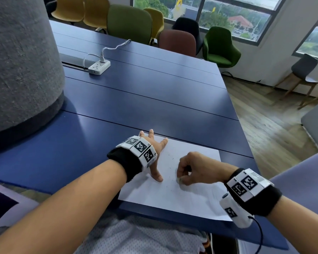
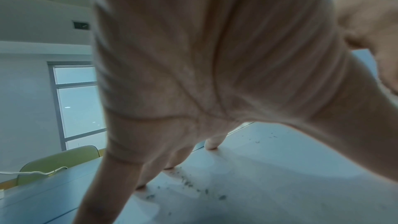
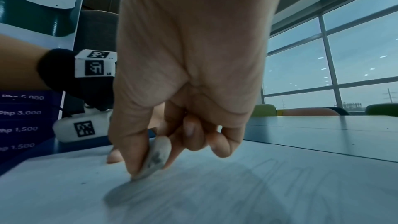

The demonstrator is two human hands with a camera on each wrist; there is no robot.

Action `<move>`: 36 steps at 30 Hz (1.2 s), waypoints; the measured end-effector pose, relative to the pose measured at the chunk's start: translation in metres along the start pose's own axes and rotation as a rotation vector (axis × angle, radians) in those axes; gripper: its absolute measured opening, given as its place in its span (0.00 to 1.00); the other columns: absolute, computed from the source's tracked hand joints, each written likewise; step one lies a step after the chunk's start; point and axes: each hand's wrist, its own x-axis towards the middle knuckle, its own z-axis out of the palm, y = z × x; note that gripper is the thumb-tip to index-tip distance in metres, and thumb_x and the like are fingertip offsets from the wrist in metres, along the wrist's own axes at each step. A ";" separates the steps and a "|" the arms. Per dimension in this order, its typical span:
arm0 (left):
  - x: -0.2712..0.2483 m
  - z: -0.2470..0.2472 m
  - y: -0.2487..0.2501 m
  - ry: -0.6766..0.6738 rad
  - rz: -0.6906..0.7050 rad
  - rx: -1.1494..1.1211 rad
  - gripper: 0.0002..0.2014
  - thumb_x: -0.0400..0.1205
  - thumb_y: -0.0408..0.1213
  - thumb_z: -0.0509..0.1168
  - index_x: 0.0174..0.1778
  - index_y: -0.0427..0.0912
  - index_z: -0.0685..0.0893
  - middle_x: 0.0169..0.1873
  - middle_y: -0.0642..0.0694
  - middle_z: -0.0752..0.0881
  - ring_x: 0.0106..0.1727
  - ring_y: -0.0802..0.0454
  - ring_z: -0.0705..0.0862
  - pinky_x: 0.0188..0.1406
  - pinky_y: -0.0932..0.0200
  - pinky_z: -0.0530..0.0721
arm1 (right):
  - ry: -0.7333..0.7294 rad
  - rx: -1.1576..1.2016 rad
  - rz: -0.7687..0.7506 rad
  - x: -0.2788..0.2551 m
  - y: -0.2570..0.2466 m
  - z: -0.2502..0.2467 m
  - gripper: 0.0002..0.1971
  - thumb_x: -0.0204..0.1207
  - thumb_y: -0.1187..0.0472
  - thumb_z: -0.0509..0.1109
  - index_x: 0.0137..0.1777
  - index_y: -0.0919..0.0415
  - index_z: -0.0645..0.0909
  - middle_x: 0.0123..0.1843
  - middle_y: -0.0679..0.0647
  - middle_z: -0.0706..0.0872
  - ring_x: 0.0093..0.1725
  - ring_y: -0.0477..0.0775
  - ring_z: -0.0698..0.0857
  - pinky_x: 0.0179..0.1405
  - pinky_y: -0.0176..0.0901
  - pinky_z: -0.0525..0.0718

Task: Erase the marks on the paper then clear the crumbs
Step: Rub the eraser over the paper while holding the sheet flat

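Observation:
A white sheet of paper (image 1: 191, 197) lies on the blue table near its front edge. My left hand (image 1: 154, 153) is spread flat on the paper's left part, fingers straight, pressing it down. My right hand (image 1: 187, 173) pinches a worn white eraser (image 3: 156, 156) between thumb and fingers, its smudged tip touching the paper (image 3: 215, 193). Faint pencil marks (image 3: 290, 181) show on the sheet to the right of the eraser. Dark eraser crumbs (image 2: 189, 183) lie scattered on the paper (image 2: 280, 168) beside my left fingers (image 2: 213, 144), and a few specks (image 1: 168, 180) sit between the hands.
The blue table (image 1: 145, 99) stretches away; a white power strip (image 1: 99, 67) with a cable sits at the back. A large grey felt cylinder (image 1: 20, 66) stands at the left. Chairs (image 1: 220, 46) line the far side. A purple printed card (image 3: 23, 120) lies at the left edge.

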 end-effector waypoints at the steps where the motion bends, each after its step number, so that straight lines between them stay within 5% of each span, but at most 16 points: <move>1: 0.000 0.000 0.000 0.001 -0.002 0.003 0.71 0.61 0.66 0.80 0.86 0.57 0.33 0.83 0.32 0.30 0.83 0.23 0.37 0.79 0.24 0.58 | -0.055 0.004 -0.003 -0.001 -0.001 0.000 0.04 0.69 0.61 0.78 0.43 0.57 0.89 0.39 0.48 0.90 0.32 0.40 0.80 0.34 0.27 0.77; 4: 0.000 0.002 0.000 0.003 -0.005 0.016 0.71 0.61 0.67 0.80 0.86 0.57 0.33 0.83 0.32 0.30 0.83 0.23 0.37 0.78 0.24 0.59 | -0.165 -0.015 0.013 0.002 -0.004 -0.005 0.04 0.69 0.59 0.80 0.42 0.54 0.90 0.33 0.41 0.87 0.29 0.36 0.80 0.32 0.25 0.75; 10: 0.005 0.004 -0.001 0.015 -0.009 0.022 0.73 0.58 0.69 0.80 0.86 0.59 0.33 0.84 0.33 0.31 0.84 0.23 0.38 0.77 0.24 0.62 | 0.183 -0.053 0.053 0.036 0.013 -0.022 0.03 0.70 0.59 0.79 0.38 0.56 0.88 0.31 0.42 0.84 0.28 0.38 0.79 0.33 0.30 0.75; 15: 0.002 0.000 0.000 -0.006 -0.011 0.019 0.72 0.59 0.67 0.80 0.85 0.59 0.32 0.83 0.33 0.30 0.84 0.23 0.37 0.78 0.23 0.60 | -0.145 -0.040 0.017 0.023 0.004 -0.015 0.04 0.69 0.59 0.80 0.42 0.55 0.90 0.36 0.44 0.89 0.31 0.36 0.81 0.36 0.30 0.80; 20: 0.003 0.002 0.001 0.001 -0.014 0.016 0.72 0.59 0.67 0.80 0.85 0.59 0.32 0.84 0.34 0.30 0.84 0.24 0.38 0.78 0.24 0.61 | 0.123 -0.016 0.023 0.034 0.016 -0.019 0.03 0.70 0.58 0.80 0.39 0.55 0.89 0.31 0.41 0.85 0.28 0.35 0.79 0.32 0.27 0.76; 24: 0.002 0.001 0.000 -0.010 -0.015 0.017 0.73 0.59 0.67 0.80 0.85 0.59 0.31 0.83 0.33 0.29 0.84 0.23 0.37 0.78 0.23 0.60 | -0.060 -0.015 0.029 0.028 0.012 -0.016 0.03 0.68 0.56 0.80 0.38 0.49 0.89 0.32 0.41 0.87 0.30 0.37 0.81 0.36 0.40 0.84; 27: 0.001 0.001 0.000 0.000 -0.008 0.020 0.72 0.59 0.68 0.80 0.86 0.59 0.32 0.84 0.33 0.30 0.84 0.24 0.38 0.78 0.24 0.60 | 0.103 -0.030 0.054 0.039 0.018 -0.024 0.03 0.68 0.58 0.81 0.39 0.54 0.90 0.30 0.41 0.85 0.28 0.35 0.80 0.31 0.28 0.77; 29: 0.001 0.002 0.000 0.008 -0.003 0.018 0.72 0.60 0.67 0.80 0.86 0.59 0.33 0.84 0.33 0.31 0.84 0.24 0.38 0.78 0.24 0.60 | 0.197 -0.027 0.072 0.045 0.022 -0.027 0.03 0.69 0.59 0.80 0.38 0.56 0.89 0.31 0.41 0.85 0.27 0.34 0.79 0.31 0.27 0.75; 33: -0.001 0.002 0.000 0.005 -0.011 0.015 0.71 0.60 0.66 0.80 0.86 0.59 0.33 0.84 0.33 0.30 0.84 0.25 0.37 0.78 0.24 0.59 | 0.092 0.019 0.089 0.050 0.027 -0.032 0.04 0.69 0.57 0.81 0.38 0.56 0.90 0.33 0.45 0.89 0.27 0.33 0.80 0.32 0.29 0.79; 36: 0.000 0.002 0.000 0.010 0.000 0.002 0.71 0.60 0.66 0.81 0.86 0.59 0.34 0.84 0.33 0.30 0.84 0.25 0.37 0.79 0.24 0.59 | 0.241 0.056 0.148 0.056 0.036 -0.039 0.06 0.69 0.56 0.80 0.39 0.59 0.91 0.31 0.46 0.88 0.24 0.33 0.79 0.30 0.30 0.77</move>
